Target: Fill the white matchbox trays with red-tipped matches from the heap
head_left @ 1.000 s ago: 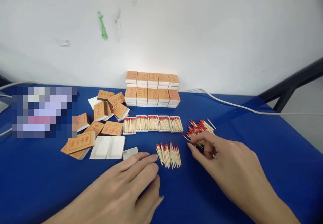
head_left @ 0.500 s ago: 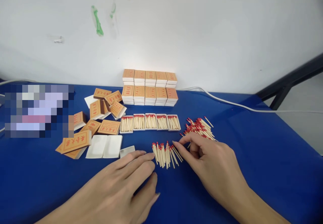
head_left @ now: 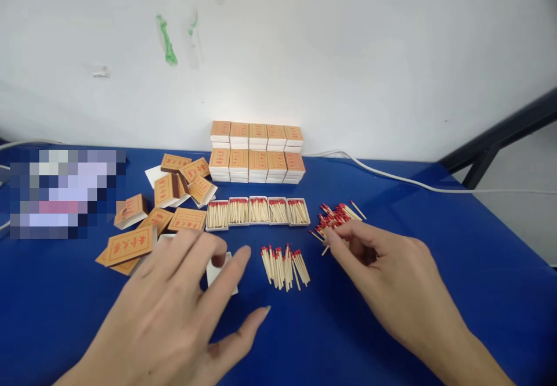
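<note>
Matches heap toward the table's right edge, where I judge this picking step needs a fine pinch: right hand nearly closed, catch unclear; left hand spread, empty.

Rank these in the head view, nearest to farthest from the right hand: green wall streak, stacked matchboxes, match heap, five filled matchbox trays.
1. Match heap: at the fingertips of the right hand.
2. Five filled matchbox trays: left of the heap.
3. Stacked matchboxes: behind the trays.
4. Green wall streak: upper left.
</note>
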Tool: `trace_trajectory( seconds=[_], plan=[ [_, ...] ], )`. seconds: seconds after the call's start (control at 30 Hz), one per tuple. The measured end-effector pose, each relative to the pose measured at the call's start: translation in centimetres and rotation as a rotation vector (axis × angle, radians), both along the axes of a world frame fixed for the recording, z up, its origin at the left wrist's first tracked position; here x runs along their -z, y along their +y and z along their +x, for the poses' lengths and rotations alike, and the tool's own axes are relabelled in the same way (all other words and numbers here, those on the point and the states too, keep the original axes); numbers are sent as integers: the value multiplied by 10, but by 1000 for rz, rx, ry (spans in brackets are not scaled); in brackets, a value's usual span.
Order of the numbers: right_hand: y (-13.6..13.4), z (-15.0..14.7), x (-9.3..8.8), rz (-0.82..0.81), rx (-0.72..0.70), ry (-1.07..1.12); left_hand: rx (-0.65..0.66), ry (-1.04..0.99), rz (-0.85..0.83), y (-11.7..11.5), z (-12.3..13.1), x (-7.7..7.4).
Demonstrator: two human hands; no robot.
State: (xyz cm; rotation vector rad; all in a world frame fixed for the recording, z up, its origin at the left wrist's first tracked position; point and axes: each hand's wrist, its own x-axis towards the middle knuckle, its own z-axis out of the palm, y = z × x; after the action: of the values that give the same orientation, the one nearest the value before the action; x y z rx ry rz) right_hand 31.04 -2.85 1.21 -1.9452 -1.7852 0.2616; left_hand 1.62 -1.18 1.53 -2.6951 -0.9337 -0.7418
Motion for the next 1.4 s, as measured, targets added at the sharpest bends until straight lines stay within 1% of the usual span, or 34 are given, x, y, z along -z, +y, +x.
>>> trace_trajectory(
  seconds=[0.1,0.2,0.27,0.43,0.6,0.7,0.77,0.83,0.87,0.93,1.0,1.07,1.23,1.3,1.4],
  plan=[
    [1,6,4,50,87,-176,-66,66,9,7,-2,-3],
    [-1,8,9,20,77,-299,-110,129,21,9,-2,-2],
    [-2,8,10,7,46,-322,-138,154,26,9,-2,-1],
    [-6,7,10,41,-39,-246,-124,187,5,8,-3,2],
    [-7,0,9,32,-138,-151,-88,211,18,8,-2,7],
    [-8,-6,7,-2,-196,-62,-73,167,-30,7,-3,8],
    [-9,-7,5,-38,-226,-6,-39,138,-89,8,-7,5],
    [-8,-5,3,-23,-198,6,28,128,-170,12,-15,0],
    [-8,-3,3,6,-163,-12,53,121,-224,14,-19,-3],
    [-6,3,4,78,-80,-80,87,129,-260,20,-28,-7],
    [-4,8,7,111,-34,-152,91,150,-250,24,-33,-9],
    [-3,11,10,100,-33,-192,95,176,-232,26,-33,-7],
    [-3,9,12,36,-78,-202,123,240,-91,21,-20,3],
    [-3,8,11,19,-78,-199,129,235,-56,16,-14,7],
    [-3,9,11,3,-73,-182,100,160,-46,12,-9,11]
  ],
)
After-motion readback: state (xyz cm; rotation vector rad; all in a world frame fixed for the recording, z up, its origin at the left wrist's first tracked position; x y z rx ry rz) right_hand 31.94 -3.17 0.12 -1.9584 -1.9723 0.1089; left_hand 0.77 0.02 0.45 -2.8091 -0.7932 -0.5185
